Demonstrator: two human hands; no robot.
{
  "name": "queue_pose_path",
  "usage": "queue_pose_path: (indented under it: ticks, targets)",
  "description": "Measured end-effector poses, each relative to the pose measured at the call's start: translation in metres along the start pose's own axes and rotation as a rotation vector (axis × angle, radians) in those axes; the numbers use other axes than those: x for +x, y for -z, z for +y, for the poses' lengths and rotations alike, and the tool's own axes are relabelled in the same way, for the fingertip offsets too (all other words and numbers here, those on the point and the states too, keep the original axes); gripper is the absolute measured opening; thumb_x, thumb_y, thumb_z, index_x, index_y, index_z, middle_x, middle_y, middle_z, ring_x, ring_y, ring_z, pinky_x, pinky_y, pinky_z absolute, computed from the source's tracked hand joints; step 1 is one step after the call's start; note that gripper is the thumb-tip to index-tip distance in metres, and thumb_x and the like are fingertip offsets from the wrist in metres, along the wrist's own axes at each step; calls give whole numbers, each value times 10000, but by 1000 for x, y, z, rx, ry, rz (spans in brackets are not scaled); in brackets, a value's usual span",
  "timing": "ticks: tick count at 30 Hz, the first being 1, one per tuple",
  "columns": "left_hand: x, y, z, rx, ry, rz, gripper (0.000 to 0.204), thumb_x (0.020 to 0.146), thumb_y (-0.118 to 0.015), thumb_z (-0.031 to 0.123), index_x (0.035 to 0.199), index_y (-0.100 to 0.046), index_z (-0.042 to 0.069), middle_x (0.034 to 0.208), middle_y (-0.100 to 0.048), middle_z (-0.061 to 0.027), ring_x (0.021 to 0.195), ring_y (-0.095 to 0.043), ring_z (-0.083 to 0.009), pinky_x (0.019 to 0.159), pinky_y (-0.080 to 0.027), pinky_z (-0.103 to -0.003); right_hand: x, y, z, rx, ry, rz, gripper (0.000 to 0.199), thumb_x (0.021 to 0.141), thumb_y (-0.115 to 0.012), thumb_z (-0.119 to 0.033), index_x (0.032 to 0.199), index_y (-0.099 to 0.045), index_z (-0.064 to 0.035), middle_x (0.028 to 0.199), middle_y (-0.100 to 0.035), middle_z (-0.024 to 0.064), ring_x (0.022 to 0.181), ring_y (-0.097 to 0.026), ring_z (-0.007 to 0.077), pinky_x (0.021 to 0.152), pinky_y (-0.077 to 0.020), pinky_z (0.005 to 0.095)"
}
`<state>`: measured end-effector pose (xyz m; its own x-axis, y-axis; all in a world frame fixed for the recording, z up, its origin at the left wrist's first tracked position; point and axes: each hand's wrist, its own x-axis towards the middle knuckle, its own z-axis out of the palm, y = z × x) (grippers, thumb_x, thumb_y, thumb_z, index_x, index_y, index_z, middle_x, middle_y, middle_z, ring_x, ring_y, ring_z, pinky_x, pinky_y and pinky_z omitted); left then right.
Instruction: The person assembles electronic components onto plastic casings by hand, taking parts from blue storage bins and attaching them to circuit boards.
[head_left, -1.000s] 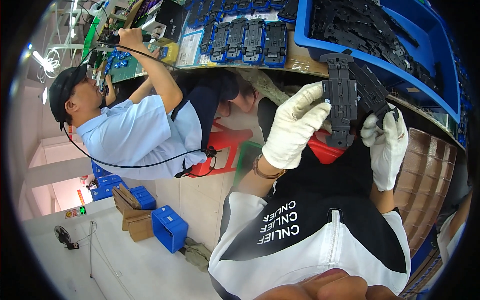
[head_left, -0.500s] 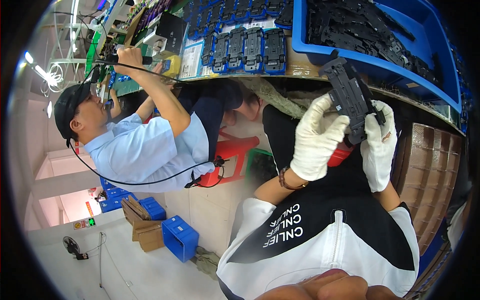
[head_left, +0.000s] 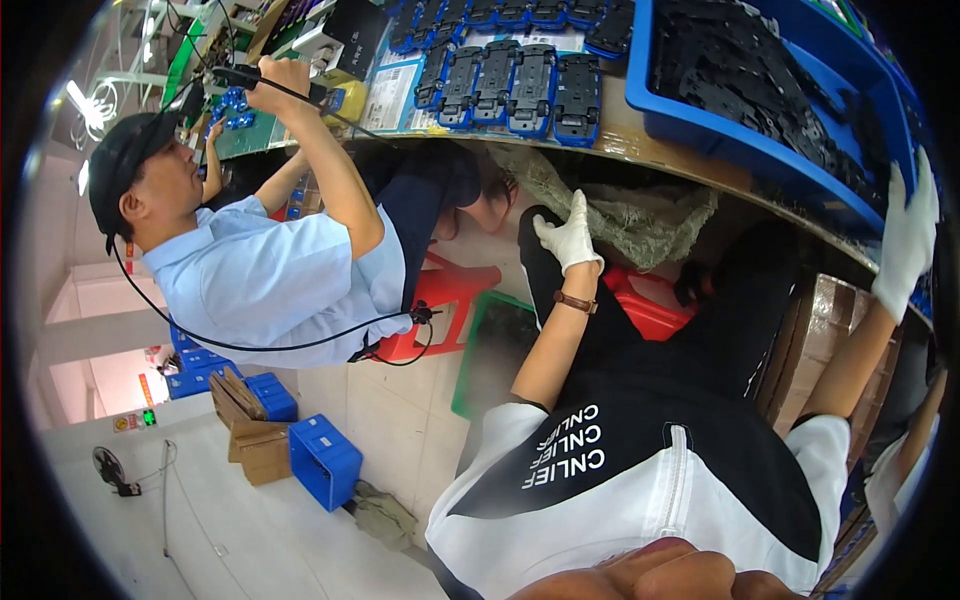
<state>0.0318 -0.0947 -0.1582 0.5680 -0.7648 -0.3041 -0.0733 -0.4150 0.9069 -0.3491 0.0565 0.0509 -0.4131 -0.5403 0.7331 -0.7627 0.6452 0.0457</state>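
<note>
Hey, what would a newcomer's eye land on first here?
Probably the large blue bin heaped with black parts, upper right, with the white-gloved right hand beside it. Next, likely the rows of blue-edged black pieces at top centre, then a co-worker's light blue shirt at left.

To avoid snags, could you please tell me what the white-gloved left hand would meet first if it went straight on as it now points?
Probably the rough, grey-green, cloth-like material just ahead of the left hand, though depth is unclear.
</note>
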Motion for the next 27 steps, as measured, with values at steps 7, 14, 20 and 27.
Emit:
queue_pose_path:
  ticks: [7,14,20,27]
  targets:
    - [81,-19,-87,-792,547,-473,342,855,-614,230,1079,-584,-26,1008,-640,-140,867,-611,-281,834,-494,-387,-102,52,-246,1209,814,-589,207,810,-596,-32,1016,-609,-26,1074,-620,157,1034,-584,355,910,-477,425]
    - [16,0,-87,-804,437,-390,192,820,-495,63,975,-602,25,895,-622,-58,774,-614,-197,670,-507,-340,-148,-110,-313,877,633,-1001,434,892,-551,-260,1258,-521,-28,1210,-579,218,1057,-576,387,913,-446,459]
    - [17,27,-90,-576,421,-380,170,802,-548,101,945,-573,13,828,-560,-40,709,-496,-160,647,-420,-302,-134,-104,-402,835,427,-876,873,769,-675,-564,1392,-364,-37,1370,-440,238,1242,-456,387,1038,-348,442]
    - [35,34,-61,-560,365,-304,254,826,-593,157,1018,-570,-8,928,-585,-61,777,-521,-169,726,-430,-294,-202,-139,-400,531,549,-794,685,761,-674,-476,1267,-473,-59,1027,-645,185,925,-657,296,693,-547,404]
